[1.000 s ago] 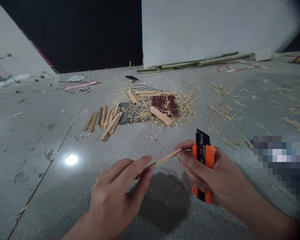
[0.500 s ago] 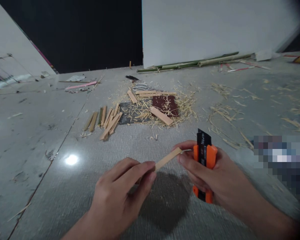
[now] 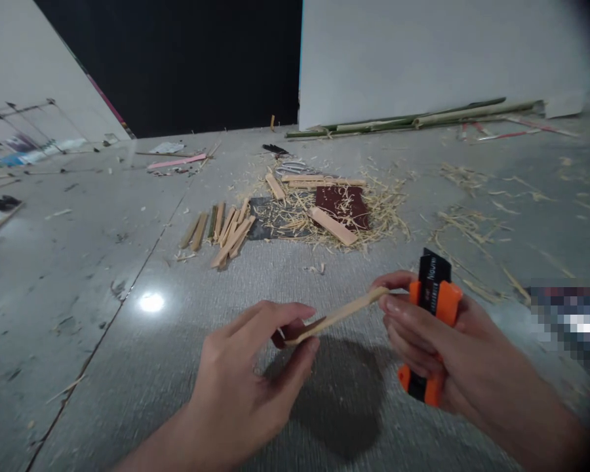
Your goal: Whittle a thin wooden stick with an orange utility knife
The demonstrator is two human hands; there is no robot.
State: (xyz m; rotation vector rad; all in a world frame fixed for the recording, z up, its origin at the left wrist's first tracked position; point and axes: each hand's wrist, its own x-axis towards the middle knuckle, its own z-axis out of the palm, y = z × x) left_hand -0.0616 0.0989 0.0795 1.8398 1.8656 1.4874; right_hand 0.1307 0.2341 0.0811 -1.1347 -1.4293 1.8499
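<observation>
Wooden strip [image 3: 347, 312]: pinched in my right fingers [image 3: 415, 318] alongside orange-black tool [image 3: 435, 298]; my left fingers [image 3: 286, 311] hold other end. Poles [image 3: 472, 116] along floor's [image 3: 216, 288] far edge.

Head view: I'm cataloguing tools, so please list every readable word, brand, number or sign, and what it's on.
Black-and-orange handheld tool in the right hand: larger white lettering, too blurred to quote reliably.
Same tool, below that: smaller markings, too small to read.
No other word, label, number or sign can be made out.
</observation>
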